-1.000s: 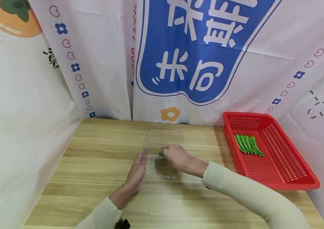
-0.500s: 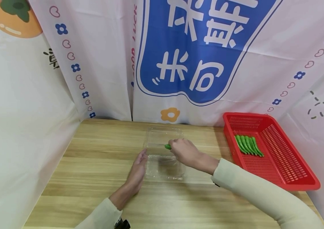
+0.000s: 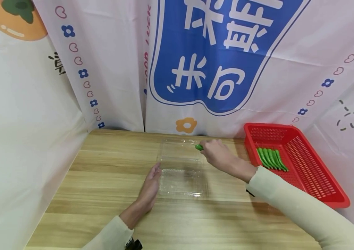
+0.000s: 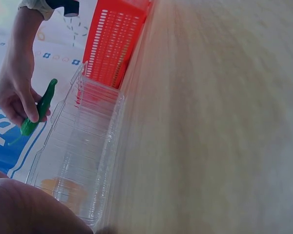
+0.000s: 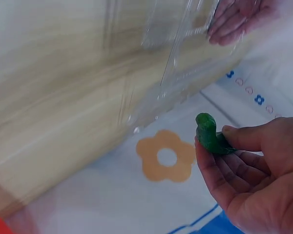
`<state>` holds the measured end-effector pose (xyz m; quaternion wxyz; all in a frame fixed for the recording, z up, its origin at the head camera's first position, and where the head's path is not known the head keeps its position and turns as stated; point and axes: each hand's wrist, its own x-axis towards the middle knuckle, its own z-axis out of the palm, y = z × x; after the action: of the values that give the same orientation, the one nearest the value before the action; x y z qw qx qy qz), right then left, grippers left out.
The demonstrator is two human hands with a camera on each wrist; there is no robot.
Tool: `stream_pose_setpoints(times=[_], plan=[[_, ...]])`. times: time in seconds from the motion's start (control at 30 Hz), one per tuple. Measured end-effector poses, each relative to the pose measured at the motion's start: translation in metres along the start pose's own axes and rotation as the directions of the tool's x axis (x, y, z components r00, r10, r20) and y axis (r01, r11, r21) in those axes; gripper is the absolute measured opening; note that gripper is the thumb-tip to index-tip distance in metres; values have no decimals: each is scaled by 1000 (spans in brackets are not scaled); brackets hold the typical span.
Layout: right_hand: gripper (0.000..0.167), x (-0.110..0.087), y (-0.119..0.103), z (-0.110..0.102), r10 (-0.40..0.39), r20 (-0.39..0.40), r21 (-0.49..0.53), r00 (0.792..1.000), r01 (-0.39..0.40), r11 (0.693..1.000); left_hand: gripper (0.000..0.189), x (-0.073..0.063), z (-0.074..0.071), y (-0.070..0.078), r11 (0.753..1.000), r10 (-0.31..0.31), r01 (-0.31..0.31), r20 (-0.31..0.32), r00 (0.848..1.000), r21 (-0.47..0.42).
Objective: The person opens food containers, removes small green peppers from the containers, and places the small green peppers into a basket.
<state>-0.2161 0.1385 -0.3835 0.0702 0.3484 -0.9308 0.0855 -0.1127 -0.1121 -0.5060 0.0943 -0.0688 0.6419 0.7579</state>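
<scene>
A green chili pepper (image 3: 199, 147) is pinched between the thumb and fingers of my right hand (image 3: 219, 153), above the back right of a clear plastic clamshell box (image 3: 180, 184). In the left wrist view the whole chili pepper (image 4: 45, 102) shows, its thin stem pointing down and left. The right wrist view sees the pepper (image 5: 209, 134) end-on, held at the fingertips. The box lies unfolded on the table, its lid (image 3: 177, 150) towards the back wall. My left hand (image 3: 149, 187) rests with straight fingers along the box's left side.
At the right stands a red perforated basket (image 3: 302, 202), with several green chili peppers (image 3: 272, 159) lined up side by side in it. Patterned white cloth (image 3: 117, 86) hangs behind the wooden table (image 3: 102, 194) and along both sides.
My right hand has risen out of the box's base and moved back and to the right, carrying the chili pepper. My left hand has stayed at the box's side.
</scene>
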Motion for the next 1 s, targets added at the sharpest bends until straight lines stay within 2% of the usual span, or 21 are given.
stream_pose_setpoints(times=[0.3, 0.47, 0.7, 0.8, 1.0], plan=[[13, -10, 29, -16, 64, -38, -10, 997, -65, 998, 58, 0, 1, 0, 1000, 0, 0, -6, 1000, 6], [8, -15, 47, -22, 137, -18, -11, 990, -137, 991, 58, -2, 1, 1, 1000, -2, 2, -2, 1000, 2], [11, -25, 73, -28, 206, -3, 3, 979, -206, 979, 59, -1, 1, 0, 1000, -3, 3, -2, 1000, 2], [12, -29, 83, -31, 240, 5, 13, 971, -240, 971, 59, -1, 1, 0, 1000, -5, 5, -7, 1000, 5], [21, -37, 102, -39, 343, 41, 55, 939, -345, 937, 59, 0, 0, -2, 1000, 3, -3, -5, 1000, 0]])
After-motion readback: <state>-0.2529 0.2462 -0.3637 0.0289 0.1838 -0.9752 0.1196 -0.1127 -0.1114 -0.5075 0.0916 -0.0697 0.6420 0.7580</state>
